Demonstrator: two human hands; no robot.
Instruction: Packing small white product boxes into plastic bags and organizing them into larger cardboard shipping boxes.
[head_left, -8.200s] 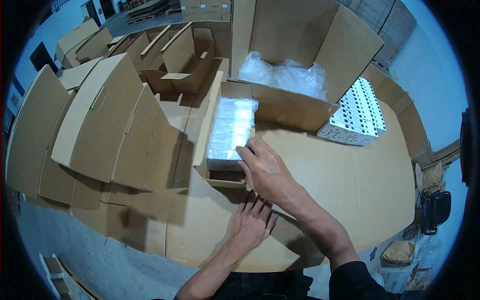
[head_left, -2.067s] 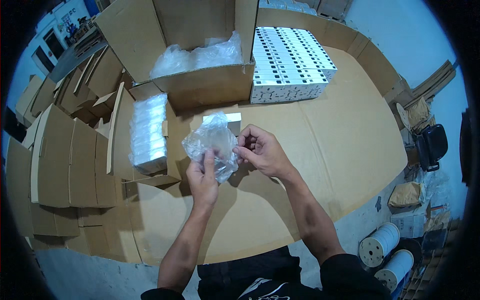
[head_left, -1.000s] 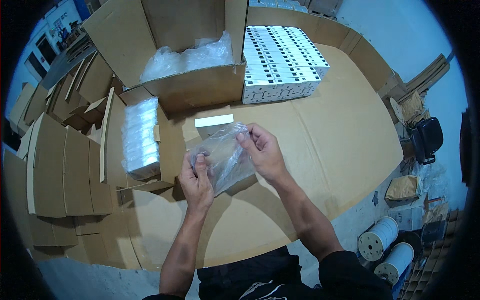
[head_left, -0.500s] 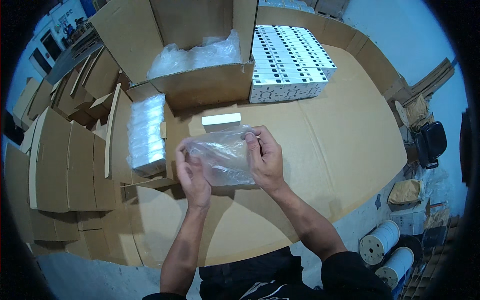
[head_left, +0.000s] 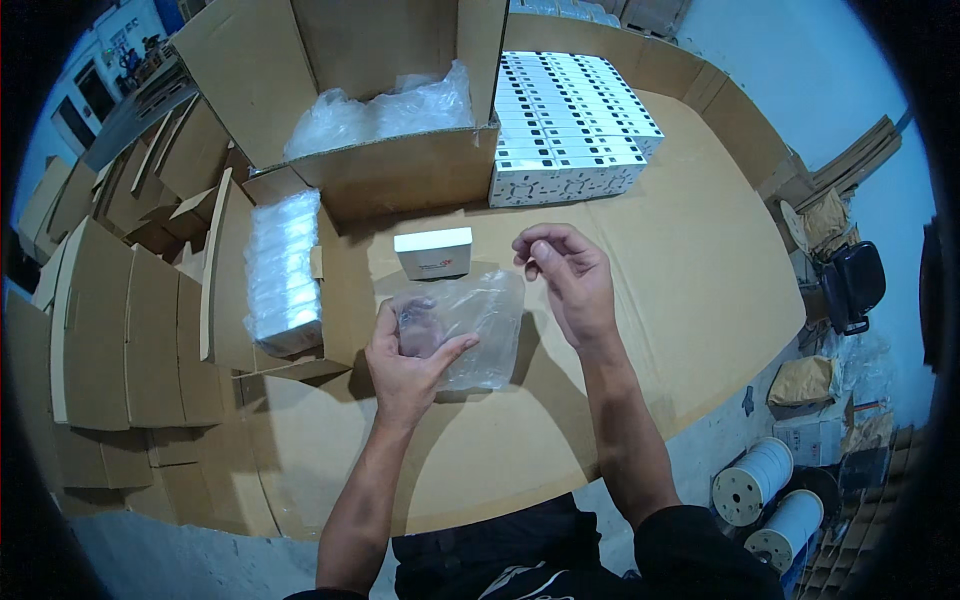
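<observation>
My left hand (head_left: 402, 365) is closed on a clear plastic bag (head_left: 490, 335), thumb in front and the other fingers behind the film. The bag hangs flat and looks to have nothing in it. Just beyond it a small white box (head_left: 432, 255) stands on the cardboard-covered table. To the right of that box, my right hand (head_left: 575, 285) is raised over the table, apart from bag and box. Its fingers are loosely curled and slightly apart, with nothing seen between them.
At the left, a cardboard tray (head_left: 338, 290) holds a row of bagged boxes (head_left: 285, 270). Behind it stands a large carton (head_left: 410, 170) with crumpled clear bags (head_left: 390, 110). Patterned white boxes (head_left: 570, 130) are stacked at the back. Wire spools (head_left: 755, 480) lie on the floor at right.
My right hand has let go of the bag and moved up and right. The bag now hangs from my left hand alone, and more of the white box shows.
</observation>
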